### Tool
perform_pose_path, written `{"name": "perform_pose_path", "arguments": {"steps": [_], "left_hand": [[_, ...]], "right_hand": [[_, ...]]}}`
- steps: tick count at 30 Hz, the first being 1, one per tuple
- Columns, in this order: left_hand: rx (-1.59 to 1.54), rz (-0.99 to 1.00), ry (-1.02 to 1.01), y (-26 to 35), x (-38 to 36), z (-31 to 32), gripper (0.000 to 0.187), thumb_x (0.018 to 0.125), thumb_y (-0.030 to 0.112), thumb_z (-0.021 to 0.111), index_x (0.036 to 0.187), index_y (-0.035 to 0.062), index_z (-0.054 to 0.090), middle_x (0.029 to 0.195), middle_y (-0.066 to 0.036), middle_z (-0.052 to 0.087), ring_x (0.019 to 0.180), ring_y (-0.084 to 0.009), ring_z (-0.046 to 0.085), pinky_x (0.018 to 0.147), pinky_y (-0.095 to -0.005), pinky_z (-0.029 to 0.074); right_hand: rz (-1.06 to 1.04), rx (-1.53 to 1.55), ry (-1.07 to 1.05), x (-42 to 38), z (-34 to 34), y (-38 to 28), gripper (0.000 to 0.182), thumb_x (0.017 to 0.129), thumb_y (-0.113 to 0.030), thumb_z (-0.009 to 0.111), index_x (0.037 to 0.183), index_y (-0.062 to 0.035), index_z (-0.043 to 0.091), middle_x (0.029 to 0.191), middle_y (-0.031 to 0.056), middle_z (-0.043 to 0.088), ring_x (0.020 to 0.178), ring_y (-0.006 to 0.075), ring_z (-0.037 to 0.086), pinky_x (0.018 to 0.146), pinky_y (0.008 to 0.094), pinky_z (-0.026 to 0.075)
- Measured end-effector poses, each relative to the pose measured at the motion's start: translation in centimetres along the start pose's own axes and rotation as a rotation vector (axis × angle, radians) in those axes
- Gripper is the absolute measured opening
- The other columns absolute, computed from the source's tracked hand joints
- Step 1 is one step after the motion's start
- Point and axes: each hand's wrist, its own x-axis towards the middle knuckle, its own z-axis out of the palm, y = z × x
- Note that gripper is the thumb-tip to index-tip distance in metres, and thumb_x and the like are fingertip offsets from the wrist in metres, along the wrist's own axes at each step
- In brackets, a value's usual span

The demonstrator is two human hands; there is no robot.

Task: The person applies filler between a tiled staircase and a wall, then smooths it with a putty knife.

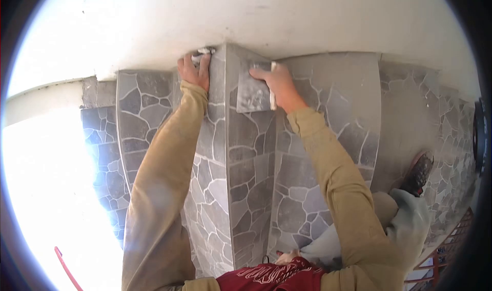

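High up on a stone-patterned tiled pillar [251,152], my left hand [195,71] is closed on a small white-smeared piece [206,50], pressed near the top edge of the tiles. My fingers cover most of that piece, and I cannot tell its kind. Right of the pillar's corner, my right hand [282,86] grips a flat rectangular board [252,97] by its pale right edge, with the thumb across its face. Whitish smears of paste mark the board, which overlaps the upper tiles in this view.
Plain plaster [307,14] runs above the tiles. More tiled wall [353,106] continues to the right, with grey dusty film over its upper part. Bright light floods the left side. My shoe [419,174] rests at lower right, near red railings [446,250].
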Motion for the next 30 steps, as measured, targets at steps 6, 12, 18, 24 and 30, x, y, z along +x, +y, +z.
{"name": "perform_pose_path", "arguments": {"steps": [6,12,18,24,30], "left_hand": [[-0.022,-0.043,-0.038,1.4,-0.2,-0.9,0.049,0.088,0.040,0.074,0.118,0.0033,0.062,0.110,-0.025,0.056,0.104,-0.0438,0.052,0.094,-0.0502,0.042],[-0.023,-0.011,-0.023,0.9,0.2,-0.6,0.049,0.089,0.041,0.074,0.118,0.0032,0.062,0.110,-0.025,0.055,0.104,-0.0441,0.052,0.094,-0.0507,0.042],[-0.007,0.001,-0.016,0.4,0.3,-0.5,0.050,0.089,0.044,0.073,0.116,0.0034,0.061,0.108,-0.024,0.056,0.104,-0.0432,0.052,0.093,-0.0498,0.042],[-0.031,-0.002,-0.028,1.2,0.1,-0.7,0.049,0.090,0.044,0.072,0.116,0.0039,0.062,0.109,-0.025,0.056,0.104,-0.0424,0.052,0.094,-0.0497,0.042],[-0.004,0.004,-0.012,1.0,-0.8,-0.8,0.046,0.090,0.040,0.073,0.118,0.0045,0.062,0.108,-0.024,0.056,0.103,-0.0425,0.053,0.093,-0.0486,0.042]], "right_hand": [[0.130,0.044,-0.097,1.1,1.5,-2.1,0.040,0.080,-0.003,0.079,0.115,0.0077,0.064,0.107,0.0134,0.070,0.089,0.0201,0.070,0.077,0.0339,0.058],[0.125,0.229,-0.070,1.7,1.1,-0.8,0.041,0.077,-0.005,0.080,0.113,0.0086,0.065,0.105,0.0143,0.070,0.090,0.0207,0.069,0.078,0.0346,0.056],[0.076,0.053,-0.024,1.0,0.5,-0.4,0.041,0.078,-0.006,0.081,0.113,0.0081,0.065,0.105,0.0136,0.070,0.087,0.0199,0.068,0.076,0.0348,0.056],[0.120,0.250,-0.070,0.6,1.5,0.0,0.038,0.077,-0.004,0.080,0.109,0.0082,0.066,0.102,0.0133,0.070,0.085,0.0210,0.068,0.076,0.0350,0.057],[0.117,0.297,-0.020,0.8,2.2,0.0,0.033,0.078,-0.003,0.079,0.106,0.0083,0.066,0.097,0.0133,0.070,0.078,0.0211,0.069,0.072,0.0342,0.058]]}}
